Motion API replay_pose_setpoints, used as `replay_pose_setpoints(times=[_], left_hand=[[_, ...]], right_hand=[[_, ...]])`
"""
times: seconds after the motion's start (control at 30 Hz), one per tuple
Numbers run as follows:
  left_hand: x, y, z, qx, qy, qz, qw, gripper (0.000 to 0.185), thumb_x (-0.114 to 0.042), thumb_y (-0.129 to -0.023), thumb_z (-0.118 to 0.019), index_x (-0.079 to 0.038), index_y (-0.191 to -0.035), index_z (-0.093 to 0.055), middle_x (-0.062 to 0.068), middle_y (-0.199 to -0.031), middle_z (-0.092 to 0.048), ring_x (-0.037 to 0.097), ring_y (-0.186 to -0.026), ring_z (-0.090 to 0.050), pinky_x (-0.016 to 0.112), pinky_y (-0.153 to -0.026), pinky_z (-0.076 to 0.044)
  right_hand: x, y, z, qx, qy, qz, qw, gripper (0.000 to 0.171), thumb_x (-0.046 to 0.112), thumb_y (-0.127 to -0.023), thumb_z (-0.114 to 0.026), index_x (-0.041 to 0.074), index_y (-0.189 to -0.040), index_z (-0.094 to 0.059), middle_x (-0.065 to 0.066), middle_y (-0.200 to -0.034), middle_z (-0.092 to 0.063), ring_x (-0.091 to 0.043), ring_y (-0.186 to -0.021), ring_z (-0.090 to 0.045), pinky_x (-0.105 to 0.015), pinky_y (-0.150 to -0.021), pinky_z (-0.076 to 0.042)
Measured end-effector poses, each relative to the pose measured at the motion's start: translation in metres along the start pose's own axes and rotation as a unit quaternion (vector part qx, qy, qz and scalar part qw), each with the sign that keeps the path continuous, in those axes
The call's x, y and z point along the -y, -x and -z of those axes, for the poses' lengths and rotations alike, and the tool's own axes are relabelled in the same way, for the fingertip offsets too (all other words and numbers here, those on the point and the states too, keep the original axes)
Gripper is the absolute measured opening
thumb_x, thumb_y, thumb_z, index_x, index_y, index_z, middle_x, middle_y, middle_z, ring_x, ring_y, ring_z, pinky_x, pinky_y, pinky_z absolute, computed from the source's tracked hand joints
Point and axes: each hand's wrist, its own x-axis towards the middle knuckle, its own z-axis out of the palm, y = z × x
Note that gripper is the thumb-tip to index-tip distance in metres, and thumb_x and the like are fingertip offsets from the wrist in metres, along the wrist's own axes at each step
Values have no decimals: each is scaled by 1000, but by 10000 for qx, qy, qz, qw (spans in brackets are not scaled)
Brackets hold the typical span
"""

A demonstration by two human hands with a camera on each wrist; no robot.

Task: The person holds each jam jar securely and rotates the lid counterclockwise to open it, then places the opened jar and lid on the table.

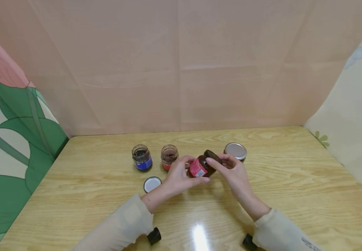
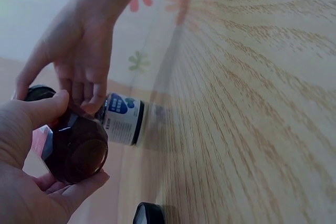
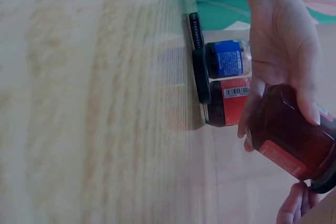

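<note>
Four jars are in view: one dark jar [image 1: 200, 167] held above the wooden table [image 1: 293, 181], plus three standing behind it, the rightmost half hidden by the right hand [image 1: 235, 170]. One loose lid [image 1: 152, 183] lies nearby. The left hand [image 1: 177, 176] wraps the tilted jar's body; the right hand's fingertips pinch its dark cap [image 1: 213, 156].

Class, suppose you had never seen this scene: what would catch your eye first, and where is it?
First, the dark jar with a red label, held tilted above the table's middle by the left hand, while the right hand grips its dark lid. Behind stand two open jars, blue-labelled and red-labelled; a loose white lid lies on the wooden table.
</note>
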Motion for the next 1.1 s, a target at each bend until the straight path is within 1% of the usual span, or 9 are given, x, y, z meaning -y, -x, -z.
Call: replay_pose_setpoints(times=[0.17, 0.27, 0.33, 0.43, 0.5, 0.6, 0.77, 0.93, 1.1], left_hand=[[1, 0, 1, -19, 28, 69, 10000, 64, -27, -72, -85, -7, -124, -54, 5, -119, -60, 18, -102, -63, 29, -82, -53], [1, 0, 1, -26, 21, 69, 10000, 64, -27, -72, -85, -7, -124, -54, 5, -119, -60, 18, -104, -63, 29, -83, -53], [1, 0, 1, -32, 4, 60, 10000, 64, -27, -72, -85, -7, -124, -54, 5, -119, -60, 18, -104, -63, 30, -84, -53], [0, 0, 0, -33, -12, 45, 10000, 65, -27, -71, -86, -6, -124, -54, 5, -119, -60, 18, -103, -63, 29, -83, -53], [0, 0, 0, -30, -6, 27, 10000, 65, -27, -71, -86, -6, -123, -54, 5, -118, -60, 18, -102, -63, 28, -83, -53], [0, 0, 0, -17, -12, -14, 10000, 64, -26, -71, -86, -6, -123, -54, 6, -117, -61, 17, -101, -64, 27, -82, -53], [0, 0, -1, 6, 14, 12, 10000, 66, -26, -72, -86, -5, -124, -52, 6, -118, -60, 17, -102, -64, 27, -82, -53], [0, -1, -1, 8, -32, -3, 10000, 66, -25, -71, -86, -5, -124, -53, 6, -117, -60, 17, -100, -64, 26, -81, -53], [1, -1, -1, -46, -200, -63, 9998, 64, -26, -69, -87, -6, -121, -55, 5, -115, -61, 16, -99, -63, 26, -82, -52]], right_hand=[[-2, 1, 4, 622, -263, 517, 9964, 45, 17, -90, -65, 2, -131, -55, -14, -129, -58, -3, -107, -58, -16, -90, -46], [-2, 1, 6, 870, -367, 702, 9931, 46, 13, -92, -60, 1, -136, -51, -19, -136, -53, -2, -111, -56, -14, -92, -44], [-2, 1, 7, 937, -350, 696, 9925, 48, 13, -93, -59, 1, -138, -48, -18, -140, -50, -6, -118, -54, -13, -94, -42], [-1, 2, 7, 881, -170, 490, 9948, 54, 20, -93, -61, 7, -142, -44, -14, -142, -48, -14, -126, -48, -16, -97, -40], [1, 2, 6, 744, 93, 361, 9965, 56, 28, -92, -63, 10, -142, -44, -12, -140, -50, -19, -126, -47, -21, -97, -40], [3, 0, 3, 436, 498, 217, 9976, 57, 39, -90, -65, 10, -136, -48, -12, -130, -54, -21, -117, -50, -28, -94, -42], [7, -4, 2, 78, 918, -3, 9957, 59, 50, -85, -67, 5, -120, -52, -10, -112, -56, -18, -101, -49, -28, -85, -42], [5, -6, 5, 52, 1132, -98, 9935, 58, 50, -82, -70, 4, -114, -55, -7, -104, -57, -16, -92, -51, -26, -79, -44], [3, -6, 10, 177, 1119, 124, 9935, 53, 44, -83, -72, 3, -114, -60, -8, -102, -64, -13, -89, -57, -26, -78, -46]])
